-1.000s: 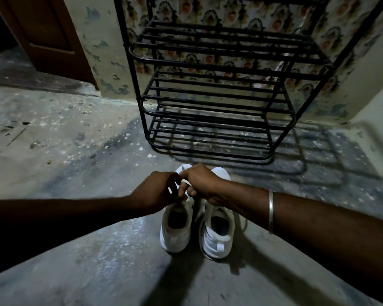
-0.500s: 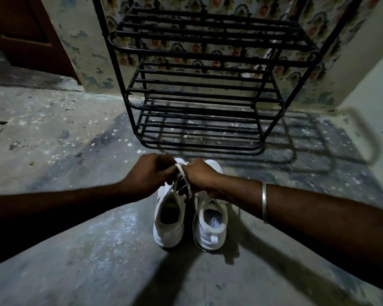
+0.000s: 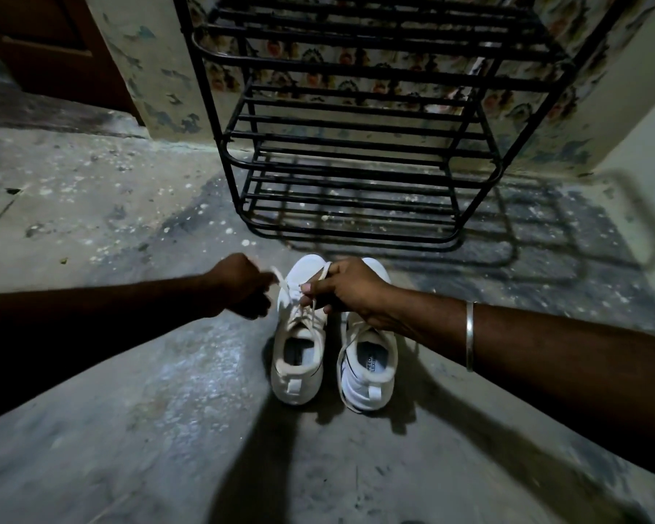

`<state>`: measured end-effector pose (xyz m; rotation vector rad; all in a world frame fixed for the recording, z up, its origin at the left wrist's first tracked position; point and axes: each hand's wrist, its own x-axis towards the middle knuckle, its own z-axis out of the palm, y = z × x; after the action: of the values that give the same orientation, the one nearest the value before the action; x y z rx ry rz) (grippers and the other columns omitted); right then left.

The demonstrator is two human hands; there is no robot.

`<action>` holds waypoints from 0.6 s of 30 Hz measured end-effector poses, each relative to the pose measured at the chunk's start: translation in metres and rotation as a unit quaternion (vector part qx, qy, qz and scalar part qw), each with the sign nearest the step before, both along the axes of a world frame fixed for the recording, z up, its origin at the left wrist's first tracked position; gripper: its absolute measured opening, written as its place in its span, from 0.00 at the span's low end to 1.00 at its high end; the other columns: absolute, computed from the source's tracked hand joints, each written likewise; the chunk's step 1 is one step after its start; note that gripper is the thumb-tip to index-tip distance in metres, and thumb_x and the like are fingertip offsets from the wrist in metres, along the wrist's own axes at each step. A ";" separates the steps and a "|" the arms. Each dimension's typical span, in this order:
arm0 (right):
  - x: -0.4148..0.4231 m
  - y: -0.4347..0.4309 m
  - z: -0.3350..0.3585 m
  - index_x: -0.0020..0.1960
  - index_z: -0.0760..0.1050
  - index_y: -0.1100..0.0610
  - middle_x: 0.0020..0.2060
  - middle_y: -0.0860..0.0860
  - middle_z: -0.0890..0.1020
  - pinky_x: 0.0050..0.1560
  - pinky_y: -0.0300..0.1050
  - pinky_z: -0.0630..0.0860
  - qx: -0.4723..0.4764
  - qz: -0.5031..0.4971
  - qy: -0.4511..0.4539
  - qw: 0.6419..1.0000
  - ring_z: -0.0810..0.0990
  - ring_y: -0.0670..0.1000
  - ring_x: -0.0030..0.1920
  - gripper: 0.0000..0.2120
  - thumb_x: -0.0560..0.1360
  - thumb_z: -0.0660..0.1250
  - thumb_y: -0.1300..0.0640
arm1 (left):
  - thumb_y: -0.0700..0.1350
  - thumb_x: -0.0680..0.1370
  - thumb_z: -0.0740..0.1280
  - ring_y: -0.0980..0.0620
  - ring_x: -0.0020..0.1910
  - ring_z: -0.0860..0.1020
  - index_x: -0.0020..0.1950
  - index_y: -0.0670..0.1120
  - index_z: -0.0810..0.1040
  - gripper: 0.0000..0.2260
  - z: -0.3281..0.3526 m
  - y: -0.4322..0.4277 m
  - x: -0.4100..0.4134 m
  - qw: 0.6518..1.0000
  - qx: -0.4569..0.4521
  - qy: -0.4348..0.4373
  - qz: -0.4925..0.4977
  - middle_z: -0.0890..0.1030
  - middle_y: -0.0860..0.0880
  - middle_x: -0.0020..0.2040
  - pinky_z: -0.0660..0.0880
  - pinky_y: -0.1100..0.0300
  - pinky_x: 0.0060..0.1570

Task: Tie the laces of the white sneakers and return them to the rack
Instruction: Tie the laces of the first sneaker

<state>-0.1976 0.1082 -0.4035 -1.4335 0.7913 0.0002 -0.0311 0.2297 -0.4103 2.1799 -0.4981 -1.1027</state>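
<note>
The left sneaker (image 3: 299, 334) is seen on the concrete floor (image 3: 129, 410), heel toward the camera, with the right sneaker (image 3: 367, 357) set just beside it, and both are parked right in front of the black metal rack (image 3: 356, 175). The lace (image 3: 320, 281) of the left sneaker is being worked: two strands are lifted off the eyelets and drawn apart, one to each side. No finished bow is visible, so the tying is judged to be at an early stage, perhaps the first knot being pulled snug. Whether the right sneaker is tied cannot be told, as its front is hidden under the wrist. The rack's shelves are seen bare, so the return of both shoes is left to be done.

Now the hands. The left hand (image 3: 239, 285) is held out to the left of the shoe, fingers curled in, and one strand is pinched at its fingertips. The right hand (image 3: 352, 293) is poised over the toes of the pair, and the other strand is clamped between thumb and fingers, a loop of it rising above the knuckles. A metal bangle (image 3: 469, 334) is worn on the right forearm. Behind the rack a patterned wall (image 3: 318, 70) is seen, and a wooden door (image 3: 53, 51) at far left.
</note>
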 end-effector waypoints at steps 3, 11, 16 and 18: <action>-0.001 -0.002 -0.002 0.52 0.81 0.71 0.37 0.57 0.87 0.30 0.35 0.77 -0.003 -0.013 0.004 1.000 0.85 0.49 0.34 0.09 0.76 0.72 0.65 | 0.45 0.75 0.76 0.48 0.23 0.81 0.43 0.34 0.81 0.13 -0.004 0.011 0.001 0.987 0.070 -0.079 -0.118 0.83 0.42 0.28 0.77 0.60 0.23; 0.004 0.000 -0.001 0.45 0.82 0.60 0.40 0.56 0.88 0.35 0.38 0.72 -0.026 -0.002 0.018 1.000 0.86 0.48 0.39 0.02 0.75 0.73 0.61 | 0.37 0.75 0.73 0.52 0.42 0.84 0.51 0.47 0.84 0.08 -0.008 0.020 -0.032 0.965 -0.145 -0.055 -0.212 0.87 0.51 0.47 0.76 0.63 0.34; 0.001 0.002 -0.002 0.47 0.82 0.66 0.38 0.58 0.88 0.43 0.46 0.74 -0.026 0.002 0.013 1.000 0.86 0.52 0.39 0.07 0.73 0.75 0.62 | 0.39 0.71 0.78 0.58 0.36 0.79 0.47 0.42 0.85 0.07 -0.006 0.019 -0.035 0.971 -0.134 0.005 -0.197 0.85 0.49 0.37 0.73 0.66 0.33; -0.001 0.004 0.001 0.54 0.79 0.73 0.39 0.59 0.88 0.38 0.44 0.73 -0.026 0.005 0.017 0.999 0.86 0.53 0.38 0.16 0.72 0.76 0.63 | 0.40 0.69 0.80 0.59 0.33 0.79 0.45 0.39 0.83 0.10 -0.007 0.019 -0.035 0.973 -0.115 -0.003 -0.200 0.83 0.51 0.33 0.74 0.63 0.34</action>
<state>-0.1988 0.1125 -0.4028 -1.4898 0.8184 0.0119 -0.0665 0.2490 -0.4172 1.9256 -1.0489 -1.1766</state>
